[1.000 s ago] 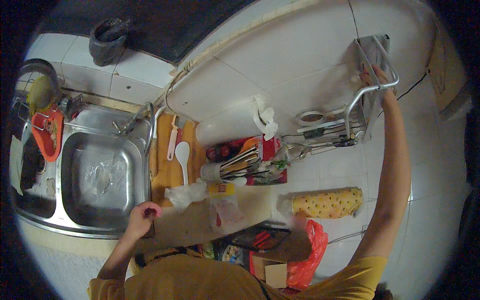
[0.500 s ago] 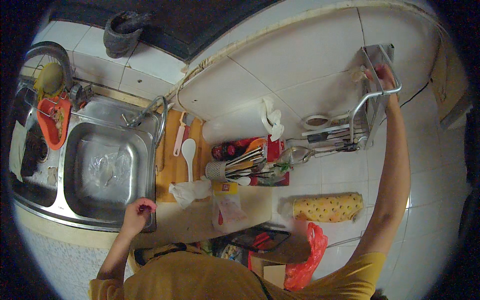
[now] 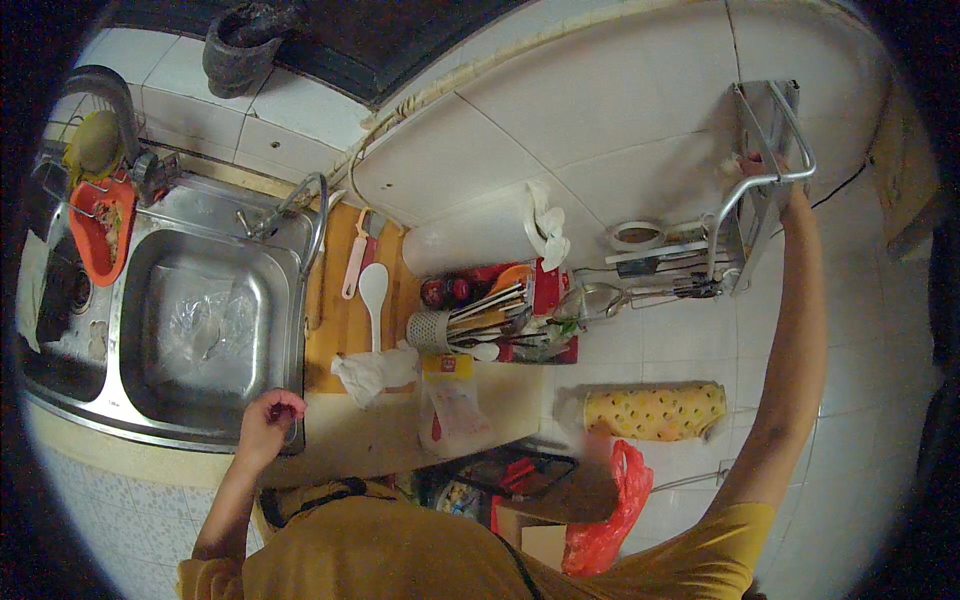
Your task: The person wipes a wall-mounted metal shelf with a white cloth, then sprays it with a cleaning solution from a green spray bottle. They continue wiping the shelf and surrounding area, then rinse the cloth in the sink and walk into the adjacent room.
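At the upper right, my right hand (image 3: 768, 166) reaches in behind the bars of a metal wall rack (image 3: 742, 187). Its fingers are partly covered by the rack, and a small pale bit shows beside the fingertips, too unclear to name. My left hand (image 3: 265, 425) hovers at the near right corner of the steel sink (image 3: 113, 385), with its fingers curled inward. Something dark appears inside that curl, but I cannot make it out. Utensils (image 3: 690, 285) hang under the rack, along with a strainer (image 3: 593, 300) and a roll of tape (image 3: 636, 236).
A wooden board (image 3: 332, 290) holds a white rice paddle (image 3: 374, 300) and a pink-handled knife (image 3: 356, 262). Nearby are a crumpled white cloth (image 3: 372, 375), a utensil holder (image 3: 428, 330) and a paper roll (image 3: 470, 240). An orange-red strainer basket (image 3: 100, 245) sits over the left basin.
My right hand has shifted slightly down behind the rack's bars, and less of the pale bit shows. The left hand keeps its curled pose. The whole view has shifted slightly.
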The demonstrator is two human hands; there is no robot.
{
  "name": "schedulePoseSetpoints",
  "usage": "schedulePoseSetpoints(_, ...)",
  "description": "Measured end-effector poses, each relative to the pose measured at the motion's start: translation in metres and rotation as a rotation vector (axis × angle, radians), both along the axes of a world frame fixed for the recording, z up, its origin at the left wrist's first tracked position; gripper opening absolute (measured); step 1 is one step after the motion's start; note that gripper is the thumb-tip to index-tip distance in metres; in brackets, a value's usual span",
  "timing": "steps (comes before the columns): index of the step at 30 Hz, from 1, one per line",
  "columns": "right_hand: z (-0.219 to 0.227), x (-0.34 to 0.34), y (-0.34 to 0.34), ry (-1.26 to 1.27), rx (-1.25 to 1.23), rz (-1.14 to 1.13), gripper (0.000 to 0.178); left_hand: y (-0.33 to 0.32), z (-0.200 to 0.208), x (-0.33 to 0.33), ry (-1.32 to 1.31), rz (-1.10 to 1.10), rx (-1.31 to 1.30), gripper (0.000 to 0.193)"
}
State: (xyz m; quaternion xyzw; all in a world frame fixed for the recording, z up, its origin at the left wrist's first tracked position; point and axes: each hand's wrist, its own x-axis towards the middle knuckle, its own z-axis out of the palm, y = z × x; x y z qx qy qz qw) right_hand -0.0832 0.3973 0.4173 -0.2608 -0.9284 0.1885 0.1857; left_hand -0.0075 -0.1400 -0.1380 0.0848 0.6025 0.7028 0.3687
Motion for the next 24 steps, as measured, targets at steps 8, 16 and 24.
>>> schedulePoseSetpoints(8,-0.004,0.004,-0.002,-0.095,-0.318,-0.075,0.052,-0.012,0.004,0.008,0.078,0.04,-0.019,0.024)
schedulePoseSetpoints(16,-0.041,0.012,-0.084,0.141,-0.103,-0.103,0.037,-0.021,-0.006,0.016,0.002,0.04,0.045,0.021)
schedulePoseSetpoints(24,-0.084,0.036,-0.157,0.503,0.099,0.114,0.027,-0.018,-0.001,0.009,-0.078,0.071,0.122,0.023)
